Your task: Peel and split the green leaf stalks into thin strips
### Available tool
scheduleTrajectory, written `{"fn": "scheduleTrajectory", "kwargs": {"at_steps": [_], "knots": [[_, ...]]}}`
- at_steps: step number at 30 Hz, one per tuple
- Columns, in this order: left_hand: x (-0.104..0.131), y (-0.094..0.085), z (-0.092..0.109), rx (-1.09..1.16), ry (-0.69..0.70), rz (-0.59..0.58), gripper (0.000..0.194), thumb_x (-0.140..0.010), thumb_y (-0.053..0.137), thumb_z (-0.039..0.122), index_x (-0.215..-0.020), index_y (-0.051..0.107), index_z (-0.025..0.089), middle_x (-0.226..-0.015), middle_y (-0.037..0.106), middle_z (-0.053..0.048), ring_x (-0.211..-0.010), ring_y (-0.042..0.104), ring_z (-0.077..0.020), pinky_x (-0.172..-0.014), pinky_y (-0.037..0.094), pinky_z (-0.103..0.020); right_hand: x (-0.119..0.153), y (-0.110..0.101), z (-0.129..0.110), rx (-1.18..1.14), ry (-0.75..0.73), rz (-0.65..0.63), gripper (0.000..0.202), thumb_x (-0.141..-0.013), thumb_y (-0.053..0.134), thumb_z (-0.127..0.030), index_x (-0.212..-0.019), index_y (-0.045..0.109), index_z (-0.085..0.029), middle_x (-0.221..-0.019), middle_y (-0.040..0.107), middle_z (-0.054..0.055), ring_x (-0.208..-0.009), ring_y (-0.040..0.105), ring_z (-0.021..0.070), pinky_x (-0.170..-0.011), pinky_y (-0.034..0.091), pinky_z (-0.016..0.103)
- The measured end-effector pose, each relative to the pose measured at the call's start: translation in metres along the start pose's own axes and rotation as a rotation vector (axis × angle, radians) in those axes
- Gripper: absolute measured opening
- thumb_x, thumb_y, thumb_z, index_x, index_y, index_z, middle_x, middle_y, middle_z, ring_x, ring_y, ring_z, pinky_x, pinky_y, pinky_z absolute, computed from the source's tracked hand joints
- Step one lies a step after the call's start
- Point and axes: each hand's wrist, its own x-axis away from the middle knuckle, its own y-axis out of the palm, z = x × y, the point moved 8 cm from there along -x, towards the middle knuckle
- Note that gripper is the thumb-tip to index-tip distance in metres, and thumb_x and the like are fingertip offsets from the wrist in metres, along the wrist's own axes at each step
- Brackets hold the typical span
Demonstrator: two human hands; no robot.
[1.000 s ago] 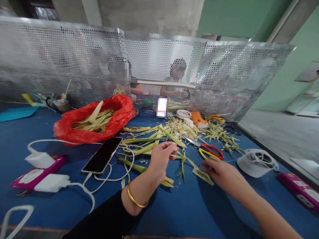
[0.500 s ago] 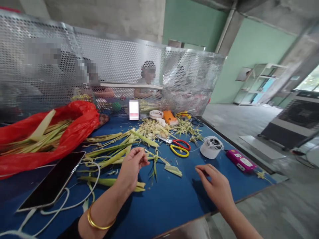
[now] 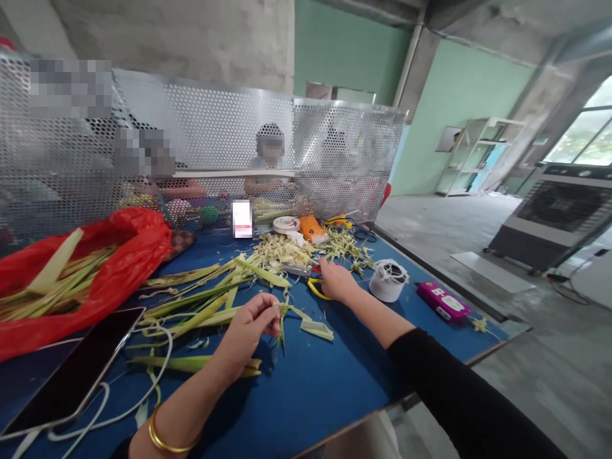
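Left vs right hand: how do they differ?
Grip: the left hand pinches a knotted leaf piece; the right hand is at the handles of the scissors, its grip unclear.
Reach: the right hand is farther across the blue table than the left.
Wrist: gold bangle on the left; none seen on the right.
Shared: both ungloved.

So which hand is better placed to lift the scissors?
Probably your right: the right hand is at the handles of the scissors, seemingly touching them. The left hand is farther off, beside a knotted leaf strip; whether it grips that is unclear.
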Motion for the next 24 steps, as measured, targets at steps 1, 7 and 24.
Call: {"fn": "scheduleTrajectory", "kwargs": {"at_steps": [1,7,24], "knots": [[0.0,0.001,0.002,-0.032,0.018,-0.01,0.013,-0.08,0.059,0.032,-0.078,0.056,0.019,-0.056,0.055,0.003,-0.053,0.051,-0.0105,-0.059,0.044,-0.022,0.004,-0.006,0.004,-0.032,0.004,0.027,0.053,-0.07,0.056,-0.008,-0.122,0.047,-0.009,-0.102,0.066,0.019,-0.091,0.064,0.0274,-0.076,0.047,0.033],[-0.004,0.024,0.019,-0.16,0.078,-0.059,0.013,-0.077,0.058,0.032,-0.073,0.056,0.019,-0.055,0.054,0.003,-0.052,0.052,-0.0114,-0.055,0.044,-0.022,0.047,-0.044,0.049,-0.347,-0.011,0.149,0.05,-0.079,0.051,-0.019,-0.129,0.047,-0.02,-0.108,0.068,0.005,-0.092,0.065,0.0183,-0.081,0.049,0.029],[-0.075,0.198,-0.023,-0.508,-0.017,-0.215,0.021,-0.053,0.066,0.009,-0.044,0.051,0.02,-0.064,0.061,-0.004,-0.071,0.064,-0.0202,-0.067,0.047,-0.026,0.131,-0.08,0.13,-0.21,0.409,0.596,0.045,-0.074,0.054,-0.02,-0.119,0.05,-0.022,-0.089,0.07,0.006,-0.072,0.065,0.0228,-0.059,0.042,0.027]]}}
